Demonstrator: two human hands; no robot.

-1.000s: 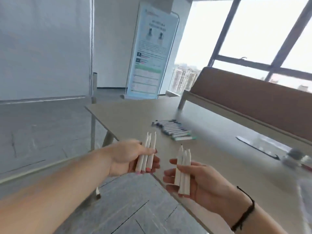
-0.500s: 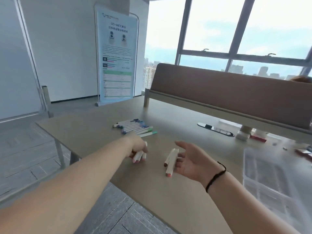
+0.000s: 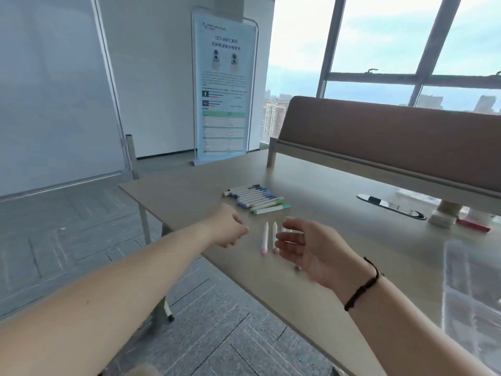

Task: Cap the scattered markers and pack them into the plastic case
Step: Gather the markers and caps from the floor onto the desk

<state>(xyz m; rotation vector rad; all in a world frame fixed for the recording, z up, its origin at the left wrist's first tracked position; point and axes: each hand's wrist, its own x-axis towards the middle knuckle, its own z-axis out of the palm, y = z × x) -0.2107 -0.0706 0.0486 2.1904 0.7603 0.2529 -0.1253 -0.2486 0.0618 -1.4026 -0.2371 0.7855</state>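
Observation:
A row of several capped markers (image 3: 254,200) with blue and green caps lies on the beige table (image 3: 339,267). Closer to me, two white markers (image 3: 265,238) with pink ends lie side by side between my hands; a third shows only partly behind my right fingers. My right hand (image 3: 301,246) hovers just right of them, with its fingers spread and nothing in it. My left hand (image 3: 227,229) is to their left with curled fingers, seen from the back, so what it holds is hidden. The clear plastic case (image 3: 471,294) lies open at the right edge.
A brown divider panel (image 3: 379,139) runs along the table's far side. Below it are a cable slot (image 3: 390,206), a white block (image 3: 444,219) and a red object (image 3: 473,226). The table's near edge runs diagonally under my arms. A banner (image 3: 223,90) stands behind.
Both hands moved forward from above the floor to the table. My right hand laid its white markers down and opened. My left hand's markers are no longer visible.

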